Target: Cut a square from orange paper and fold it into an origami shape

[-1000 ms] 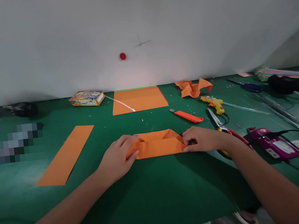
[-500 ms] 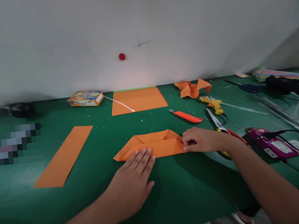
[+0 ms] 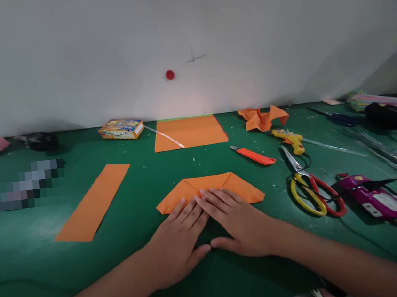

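A folded sheet of orange paper [image 3: 207, 182] lies in front of me, wide at the near edge, with slanted ends. Flat on its near left part rest the fingers of my left hand [image 3: 180, 242], stretched out. My right hand [image 3: 244, 224] lies flat on the near middle of the same paper, fingers extended, its fingertips meeting those of the left. Both thumbs point inward over the green table and nearly touch. The middle of the paper's near edge is hidden under my fingers.
An orange paper strip [image 3: 94, 202] lies left. Behind are a small box [image 3: 121, 129], orange sheets [image 3: 190, 133] and a crumpled orange paper piece [image 3: 263, 119]. On the right are a cutter knife [image 3: 256, 156], scissors [image 3: 307, 184], a yellow glue gun [image 3: 290, 140] and a purple power strip [image 3: 375, 196].
My right hand has left the paper's right end and now lies flat beside my left hand. The right end, raised before, lies flatter. The view has shifted slightly left.
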`<state>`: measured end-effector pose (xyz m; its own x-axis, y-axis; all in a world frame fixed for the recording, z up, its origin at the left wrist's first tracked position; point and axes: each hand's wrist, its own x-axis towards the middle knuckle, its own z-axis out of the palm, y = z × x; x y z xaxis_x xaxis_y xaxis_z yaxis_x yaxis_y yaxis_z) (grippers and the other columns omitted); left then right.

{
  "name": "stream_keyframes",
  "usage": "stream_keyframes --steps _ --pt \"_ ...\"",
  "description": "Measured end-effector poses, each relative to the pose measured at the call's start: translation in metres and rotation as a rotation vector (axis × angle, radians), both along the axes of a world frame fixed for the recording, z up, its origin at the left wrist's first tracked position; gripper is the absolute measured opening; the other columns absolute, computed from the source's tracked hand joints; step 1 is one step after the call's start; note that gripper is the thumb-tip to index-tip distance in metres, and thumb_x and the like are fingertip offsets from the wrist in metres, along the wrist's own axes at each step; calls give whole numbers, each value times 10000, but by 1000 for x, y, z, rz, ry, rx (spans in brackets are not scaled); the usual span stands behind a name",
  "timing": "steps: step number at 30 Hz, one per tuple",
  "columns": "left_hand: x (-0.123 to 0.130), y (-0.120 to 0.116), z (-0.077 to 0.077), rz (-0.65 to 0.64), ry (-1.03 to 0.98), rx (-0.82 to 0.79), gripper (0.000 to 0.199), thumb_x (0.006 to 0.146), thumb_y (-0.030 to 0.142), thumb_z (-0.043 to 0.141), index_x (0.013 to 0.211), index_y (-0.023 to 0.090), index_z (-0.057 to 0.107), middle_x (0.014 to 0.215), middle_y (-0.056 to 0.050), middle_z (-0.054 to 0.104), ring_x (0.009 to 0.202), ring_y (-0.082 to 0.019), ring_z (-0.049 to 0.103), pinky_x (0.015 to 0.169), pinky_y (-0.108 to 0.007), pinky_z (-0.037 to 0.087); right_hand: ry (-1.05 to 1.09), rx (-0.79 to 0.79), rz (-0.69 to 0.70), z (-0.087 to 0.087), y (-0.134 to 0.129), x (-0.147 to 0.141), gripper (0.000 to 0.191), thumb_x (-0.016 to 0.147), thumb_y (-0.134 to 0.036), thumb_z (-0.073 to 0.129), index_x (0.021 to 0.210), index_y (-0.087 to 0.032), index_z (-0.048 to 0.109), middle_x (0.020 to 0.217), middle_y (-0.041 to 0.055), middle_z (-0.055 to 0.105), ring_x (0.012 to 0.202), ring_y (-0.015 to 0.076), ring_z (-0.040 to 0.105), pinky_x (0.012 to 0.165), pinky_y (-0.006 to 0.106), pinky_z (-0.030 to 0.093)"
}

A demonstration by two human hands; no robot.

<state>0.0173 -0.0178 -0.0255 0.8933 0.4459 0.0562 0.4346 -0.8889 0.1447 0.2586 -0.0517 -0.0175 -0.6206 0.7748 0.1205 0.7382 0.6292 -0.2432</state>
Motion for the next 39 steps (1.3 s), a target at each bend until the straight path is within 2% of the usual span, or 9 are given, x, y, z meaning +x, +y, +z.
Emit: stream_keyframes --steps 3,8,14,20,23,26,31,35,39 --pt "-3 3 5 -26 7 -35 735 1056 527 419 1654 176 172 1683 -139 260 1554 -318 257 1271 -491 226 -25 -10 -25 -9 -2 10 876 1000 -651 452 1637 -97 220 1675 200 269 1560 356 211 1257 590 209" --pt "-24 4 10 16 44 -5 800 1055 525 434 1664 238 3 1697 -98 213 1552 -293 267 1254 -460 288 -44 21 -108 -17 -17 41 869 1014 -618 460 1667 -175 95 1692 151 229 1563 350 201 1246 591 273" --pt "-68 -1 10 146 23 76 814 1039 494 496 1665 275 25 1688 -71 254 1521 -290 345 1238 -453 344 -37 10 -230 -19 -39 69 855 1023 -556 488 1666 -281 -4 1695 100 238 1543 354 254 1227 623 306" --pt "-91 -2 4 248 48 91 708 1060 449 452 1660 310 102 1670 -21 295 1503 -272 378 1210 -461 405 -66 3 -231 -19 -39 78 858 1027 -542 488 1664 -292 -30 1700 84 241 1550 327 249 1229 601 321" --pt "-103 5 5 352 26 80 560 1076 397 376 1624 322 289 1634 10 368 1462 -265 444 1161 -444 476 -39 21 -278 -17 -38 77 847 1024 -516 503 1667 -275 7 1674 105 321 1530 324 315 1220 591 340" --pt "-111 13 10 436 15 59 534 1060 433 371 1569 286 432 1601 -4 426 1444 -293 467 1143 -460 496 42 46 -400 -15 -37 75 838 1006 -451 535 1663 -270 48 1609 133 441 1460 352 432 1163 609 399" --pt "-103 23 20 450 -30 -10 524 1057 430 357 1560 314 442 1583 3 468 1448 -280 468 1152 -479 478 307 17 -521 -8 -34 75 779 968 -325 562 1630 -298 152 1262 111 680 1202 340 614 1004 566 519" --pt "-85 37 29 425 -111 -126 515 1063 460 371 1561 344 430 1569 3 499 1404 -256 531 1121 -433 503 447 -82 -411 -1 -34 78 621 982 -233 519 1563 -330 323 995 40 690 946 239 666 885 431 569" --pt "-66 51 43 427 -177 -223 484 1058 485 382 1514 357 485 1549 -5 530 1379 -264 555 1088 -421 523 411 -137 -183 6 -35 74 326 1012 -208 518 1306 -300 624 993 61 705 933 223 642 822 378 540"
